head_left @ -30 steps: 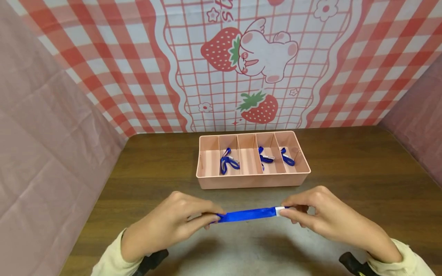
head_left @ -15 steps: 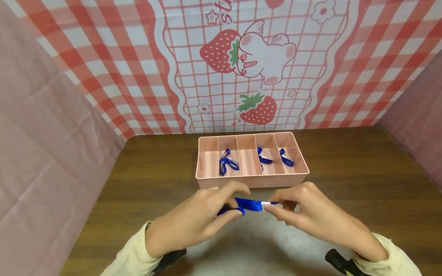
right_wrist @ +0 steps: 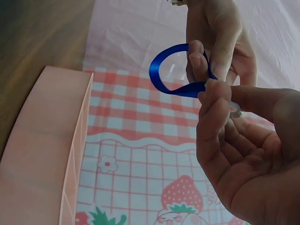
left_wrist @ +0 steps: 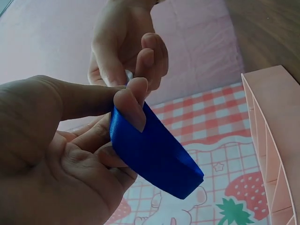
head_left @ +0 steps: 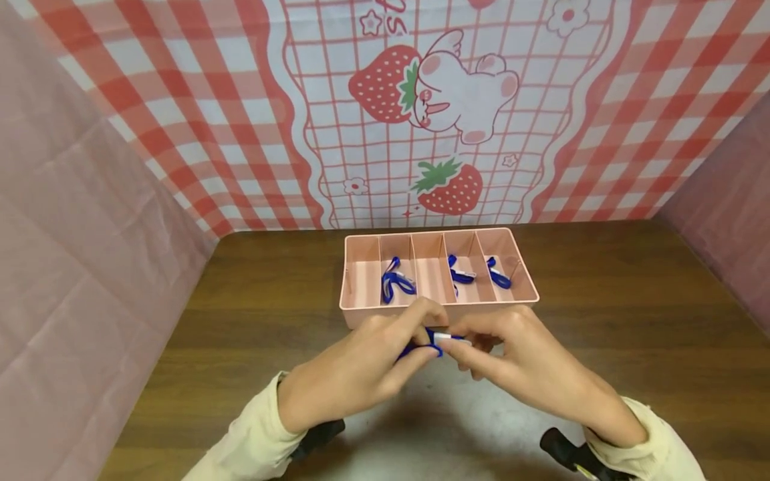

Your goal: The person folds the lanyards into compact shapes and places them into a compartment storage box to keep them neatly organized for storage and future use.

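Both hands meet on a blue ribbon lanyard (left_wrist: 154,154) in front of the box. My left hand (head_left: 355,367) pinches the folded ribbon between thumb and fingers, and a loop of it sticks out past the fingertips in both wrist views. With thumb and fingertips, my right hand (head_left: 523,354) pinches the lanyard's end by its white crimp (head_left: 442,338). A shiny hook (right_wrist: 236,110) shows under the right fingers in the right wrist view. Part of the ribbon is hidden inside the left hand.
A pink divided box (head_left: 355,318) stands on the wooden table (head_left: 252,300) just beyond the hands. Folded blue lanyards lie in its second compartment (head_left: 397,284), fourth and fifth from the left. A strawberry-print cloth (head_left: 337,133) hangs behind.
The ribbon was stretched straight between the hands; now it is looped over the left fingers. The hands have come together and moved a little toward the box.
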`<state>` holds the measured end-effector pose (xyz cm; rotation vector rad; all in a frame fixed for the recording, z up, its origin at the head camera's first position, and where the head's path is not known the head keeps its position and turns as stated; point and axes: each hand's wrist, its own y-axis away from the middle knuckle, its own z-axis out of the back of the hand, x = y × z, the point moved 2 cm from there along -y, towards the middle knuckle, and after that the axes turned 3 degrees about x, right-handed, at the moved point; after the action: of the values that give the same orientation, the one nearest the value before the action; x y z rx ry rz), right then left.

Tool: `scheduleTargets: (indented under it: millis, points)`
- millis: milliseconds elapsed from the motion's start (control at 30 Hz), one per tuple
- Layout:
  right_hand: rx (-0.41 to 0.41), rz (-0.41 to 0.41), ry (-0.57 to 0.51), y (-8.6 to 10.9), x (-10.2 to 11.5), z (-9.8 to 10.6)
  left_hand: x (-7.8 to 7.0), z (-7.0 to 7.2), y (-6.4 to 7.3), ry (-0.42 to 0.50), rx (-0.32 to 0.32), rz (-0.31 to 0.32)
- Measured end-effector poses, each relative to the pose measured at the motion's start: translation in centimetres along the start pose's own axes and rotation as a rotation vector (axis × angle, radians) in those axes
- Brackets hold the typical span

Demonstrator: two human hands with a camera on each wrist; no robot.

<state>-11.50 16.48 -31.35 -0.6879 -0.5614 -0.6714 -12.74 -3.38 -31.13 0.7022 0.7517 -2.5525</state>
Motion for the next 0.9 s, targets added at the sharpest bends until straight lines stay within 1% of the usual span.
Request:
scheduleTargets:
  millis: [100, 200, 367, 533, 600, 700, 767, 900]
  points:
    - [0.025, 0.015, -0.03, -0.1, -0.1, 0.0, 0.2, 0.0, -0.1, 0.016, -0.012, 0.005]
    - [0.041, 0.023, -0.044, -0.1, -0.3, 0.0, 0.3, 0.1, -0.1, 0.012, -0.02, -0.002]
    - [0.038, 0.032, -0.027, -0.1, -0.4, -0.2, 0.0, 0.1, -0.2, -0.039, -0.003, -0.029]
    - [0.007, 0.041, 0.004, -0.1, -0.4, -0.6, -0.3, -0.5, 0.0, -0.144, -0.007, -0.023]
    - [-0.004, 0.058, 0.021, -0.2, -0.4, -0.7, -0.5, -0.7, 0.0, -0.211, -0.018, -0.02]
    - [-0.014, 0.062, 0.038, -0.3, -0.3, -0.6, -0.8, -0.8, 0.1, -0.302, -0.033, -0.026]
    - [-0.011, 0.047, 0.015, -0.2, -0.1, -0.3, -0.9, -0.6, 0.1, -0.339, -0.052, -0.026]
    - [-0.008, -0.001, -0.04, 0.1, 0.1, 0.6, -0.9, 0.0, 0.3, -0.366, -0.093, -0.018]
